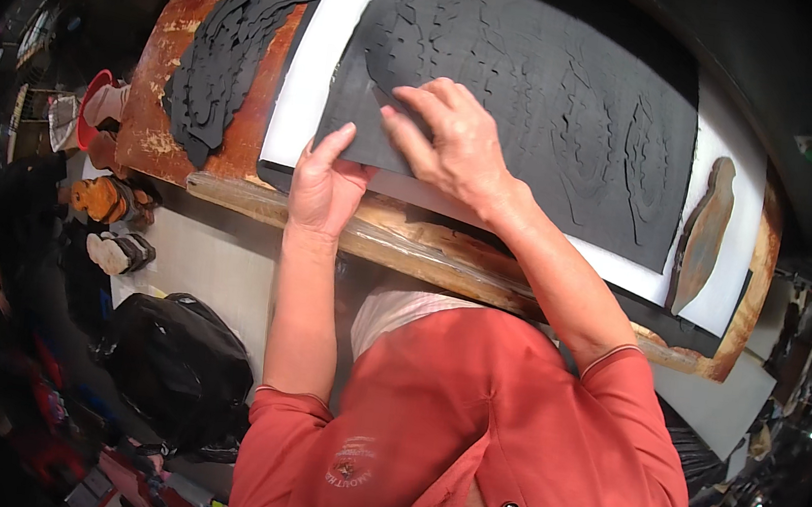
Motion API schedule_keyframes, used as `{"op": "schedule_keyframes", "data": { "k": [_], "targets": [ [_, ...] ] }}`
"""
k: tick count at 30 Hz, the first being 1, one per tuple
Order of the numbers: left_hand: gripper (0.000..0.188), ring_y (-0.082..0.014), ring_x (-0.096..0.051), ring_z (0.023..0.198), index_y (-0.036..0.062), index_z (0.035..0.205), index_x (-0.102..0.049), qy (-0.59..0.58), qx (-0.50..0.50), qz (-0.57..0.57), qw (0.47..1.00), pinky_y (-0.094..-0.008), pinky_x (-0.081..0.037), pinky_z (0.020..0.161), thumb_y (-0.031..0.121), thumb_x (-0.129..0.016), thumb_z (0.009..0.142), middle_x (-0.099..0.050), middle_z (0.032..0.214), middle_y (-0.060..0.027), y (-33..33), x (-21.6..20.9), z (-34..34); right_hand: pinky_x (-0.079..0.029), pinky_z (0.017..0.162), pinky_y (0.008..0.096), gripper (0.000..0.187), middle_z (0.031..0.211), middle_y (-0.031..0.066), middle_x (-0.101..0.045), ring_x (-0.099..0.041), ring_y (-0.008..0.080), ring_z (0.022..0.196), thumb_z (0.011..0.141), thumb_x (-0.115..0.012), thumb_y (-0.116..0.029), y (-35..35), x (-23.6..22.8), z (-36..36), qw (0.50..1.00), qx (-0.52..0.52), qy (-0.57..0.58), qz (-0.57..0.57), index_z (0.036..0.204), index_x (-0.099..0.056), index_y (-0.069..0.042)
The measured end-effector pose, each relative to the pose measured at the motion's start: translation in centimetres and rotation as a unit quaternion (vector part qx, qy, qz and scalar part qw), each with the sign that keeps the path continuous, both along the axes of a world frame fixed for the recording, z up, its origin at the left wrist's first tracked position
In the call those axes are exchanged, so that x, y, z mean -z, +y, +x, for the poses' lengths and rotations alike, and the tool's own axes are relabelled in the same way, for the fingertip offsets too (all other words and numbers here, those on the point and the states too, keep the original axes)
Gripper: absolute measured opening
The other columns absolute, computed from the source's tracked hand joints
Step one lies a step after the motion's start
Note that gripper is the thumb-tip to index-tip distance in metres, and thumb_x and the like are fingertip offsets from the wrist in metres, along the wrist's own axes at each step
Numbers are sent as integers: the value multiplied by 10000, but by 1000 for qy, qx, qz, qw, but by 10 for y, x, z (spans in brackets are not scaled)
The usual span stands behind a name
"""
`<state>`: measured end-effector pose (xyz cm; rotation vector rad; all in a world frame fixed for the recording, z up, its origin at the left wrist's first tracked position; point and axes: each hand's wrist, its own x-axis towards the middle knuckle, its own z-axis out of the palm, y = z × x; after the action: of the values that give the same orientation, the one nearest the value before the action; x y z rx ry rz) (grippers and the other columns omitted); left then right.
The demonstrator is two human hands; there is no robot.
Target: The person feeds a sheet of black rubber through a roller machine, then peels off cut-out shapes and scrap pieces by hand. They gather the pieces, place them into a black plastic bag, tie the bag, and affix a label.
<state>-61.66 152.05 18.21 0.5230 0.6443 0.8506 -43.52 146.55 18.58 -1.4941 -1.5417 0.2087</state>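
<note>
A large black sheet (539, 119), foam or rubber by its look, is covered with wavy-edged cut outlines. It lies over a white sheet (305, 85) on the worn wooden table. At its near left corner my left hand (327, 181) is closed on the edge, thumb over the top and fingers partly hidden underneath. My right hand (457, 145) is held low over the black sheet, fingers bent and apart, with nothing visible between them. Whether its fingertips touch the surface is hard to tell.
Wavy black cut pieces (223, 66) are heaped on the left of the wooden table (156, 138). A long, narrow, brownish-grey piece (705, 235) lies at the right on the white sheet. A black plastic bag (176, 368) stands on the floor, lower left, near a person's shoes (119, 251).
</note>
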Motion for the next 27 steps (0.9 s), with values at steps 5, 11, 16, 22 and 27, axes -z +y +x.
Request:
{"op": "schedule_keyframes", "data": {
  "k": [5, 11, 16, 22, 27],
  "targets": [
    [397, -323, -705, 1179, -93, 1406, -563, 96, 23, 78, 992, -436, -572, 1019, 136, -564, 1082, -685, 1323, -223, 0, -2, -12, -551, 835, 338, 288, 978, 89, -784, -714, 192, 931, 1041, -666, -235, 6, 20, 24, 951, -54, 264, -149, 1083, -780, 26],
    [367, -231, -701, 1126, -56, 1425, -554, 234, -48, 91, 967, -394, -595, 968, 86, -578, 1087, -686, 1302, -155, -1, -13, -15, -553, 892, 340, 349, 1052, 91, -742, -683, 196, 961, 969, -767, -294, 4, 11, 31, 945, -85, 272, -162, 1132, -730, 12],
    [402, -247, -692, 1136, -32, 1425, -545, 208, -48, 17, 977, -415, -595, 975, 42, -649, 1043, -665, 1305, -150, 0, -15, 2, -545, 881, 402, 441, 1140, 137, -696, -636, 311, 998, 836, -869, -253, 6, 22, 8, 996, -71, -59, -10, 1185, -732, -21],
    [375, -288, -676, 1182, -56, 1418, -535, 104, -59, -23, 993, -460, -568, 1047, 41, -607, 1063, -656, 1325, -173, 6, -9, 5, -538, 826, 406, 187, 991, 99, -696, -620, 299, 931, 871, -808, -161, 9, 26, 15, 996, -84, 21, 5, 980, -763, -16],
    [363, -310, -694, 1146, -79, 1405, -555, 38, -50, -30, 998, -472, -556, 1055, 103, -550, 1091, -675, 1316, -200, 8, -6, 7, -555, 792, 384, 160, 978, 121, -717, -658, 296, 873, 904, -769, -62, 10, 21, 14, 997, -60, -13, 53, 1050, -757, 3]
  ]
}}
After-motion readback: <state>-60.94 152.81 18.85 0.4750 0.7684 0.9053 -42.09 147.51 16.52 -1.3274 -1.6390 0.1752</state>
